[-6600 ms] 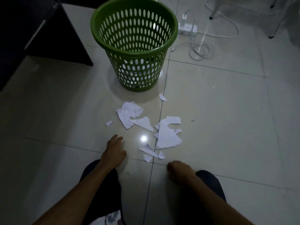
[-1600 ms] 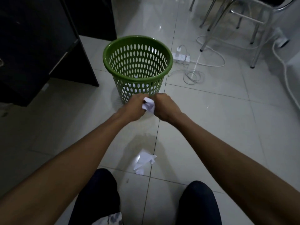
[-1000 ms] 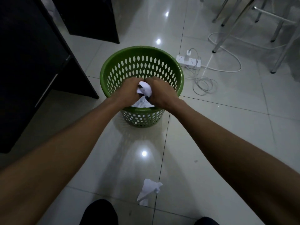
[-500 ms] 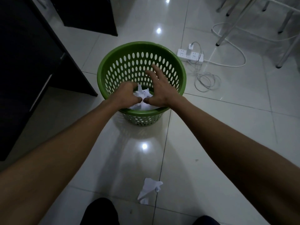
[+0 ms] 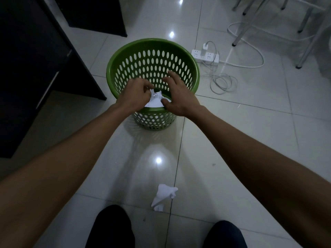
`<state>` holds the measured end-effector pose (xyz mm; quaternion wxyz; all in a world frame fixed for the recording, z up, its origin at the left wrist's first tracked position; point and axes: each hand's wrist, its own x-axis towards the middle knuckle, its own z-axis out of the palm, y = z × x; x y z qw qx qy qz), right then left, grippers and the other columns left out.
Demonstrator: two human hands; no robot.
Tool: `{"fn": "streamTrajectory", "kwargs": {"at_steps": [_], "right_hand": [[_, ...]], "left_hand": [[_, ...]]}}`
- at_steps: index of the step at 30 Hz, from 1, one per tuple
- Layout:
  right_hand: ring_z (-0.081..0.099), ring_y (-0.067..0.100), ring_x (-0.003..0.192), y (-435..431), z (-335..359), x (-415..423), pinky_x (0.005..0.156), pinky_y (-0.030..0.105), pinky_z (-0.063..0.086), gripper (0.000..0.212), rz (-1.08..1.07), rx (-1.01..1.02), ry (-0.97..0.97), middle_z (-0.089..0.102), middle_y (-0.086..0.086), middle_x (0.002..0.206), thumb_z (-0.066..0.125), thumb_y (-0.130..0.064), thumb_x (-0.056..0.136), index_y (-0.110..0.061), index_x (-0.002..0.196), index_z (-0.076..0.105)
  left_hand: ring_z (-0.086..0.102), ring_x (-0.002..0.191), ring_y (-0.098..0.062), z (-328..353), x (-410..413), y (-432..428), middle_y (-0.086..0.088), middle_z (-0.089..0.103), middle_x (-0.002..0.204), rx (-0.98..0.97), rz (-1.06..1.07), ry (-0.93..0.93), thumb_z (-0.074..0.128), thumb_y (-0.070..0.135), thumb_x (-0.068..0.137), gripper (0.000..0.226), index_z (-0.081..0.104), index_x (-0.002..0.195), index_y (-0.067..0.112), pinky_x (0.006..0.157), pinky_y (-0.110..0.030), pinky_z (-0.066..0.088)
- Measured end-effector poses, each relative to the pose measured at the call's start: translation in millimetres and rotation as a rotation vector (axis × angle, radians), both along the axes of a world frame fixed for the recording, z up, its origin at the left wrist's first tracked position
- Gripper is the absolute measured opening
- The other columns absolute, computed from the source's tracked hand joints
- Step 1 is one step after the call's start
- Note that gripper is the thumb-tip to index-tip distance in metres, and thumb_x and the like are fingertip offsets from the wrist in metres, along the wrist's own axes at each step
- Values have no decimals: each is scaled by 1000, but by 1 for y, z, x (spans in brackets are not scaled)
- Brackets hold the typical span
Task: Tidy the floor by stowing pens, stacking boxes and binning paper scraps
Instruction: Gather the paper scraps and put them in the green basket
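Flanking paper scraps over green basket: left hand, right hand.

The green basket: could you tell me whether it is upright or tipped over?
Upright: the green basket stands on its base on the floor, open rim facing up.

Office-like room, glossy pale tiled floor, dark desk, metal chair legs, power strip, green wastebasket.
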<state>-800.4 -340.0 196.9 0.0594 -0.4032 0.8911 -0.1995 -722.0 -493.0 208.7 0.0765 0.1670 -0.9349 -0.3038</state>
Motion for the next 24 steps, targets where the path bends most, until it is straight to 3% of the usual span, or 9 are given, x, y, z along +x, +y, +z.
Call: {"fn": "streamTrajectory", "kwargs": {"at_steps": [4, 9, 15, 19, 24], "right_hand": [[27, 28, 143, 15, 5, 24, 112, 41, 32, 64, -45, -67, 14, 14, 11, 160, 59, -32, 90, -10, 144, 33], [25, 31, 143, 43, 7, 60, 109, 45, 39, 63, -74, -88, 19, 8, 12, 161, 59, -31, 89, -9, 143, 34], [26, 29, 143, 96, -14, 127, 103, 43, 42, 68, -100, -131, 26, 12, 13, 159, 61, -26, 86, -13, 145, 29], [30, 29, 139, 129, -53, 169, 100, 44, 44, 68, -119, -9, -43, 18, 11, 157, 62, -26, 86, -13, 144, 30], [31, 28, 139, 157, -107, 201, 102, 45, 44, 73, -94, 178, -200, 22, 8, 155, 63, -26, 87, -14, 148, 26]], "left_hand": [[58, 114, -20, -2, 25, 12, -7, 65, 123, 4, -49, -47, 54, 14, 88, 31, 67, 116, 8, 95, -25, 39], [56, 115, -22, -4, 64, 37, -10, 61, 125, -41, -98, 18, 55, 9, 86, 32, 63, 117, 8, 99, -38, 47], [43, 131, -25, -35, 135, 82, -11, 50, 138, -90, -73, 65, 57, 8, 85, 44, 53, 129, 6, 111, -37, 35], [38, 136, -23, -84, 188, 108, -7, 41, 148, 12, -102, -105, 61, 14, 87, 53, 46, 137, 11, 113, -37, 33], [22, 144, -19, -147, 233, 124, -4, 19, 159, 121, -187, -398, 72, 23, 81, 83, 25, 149, 17, 117, -34, 24]]}}
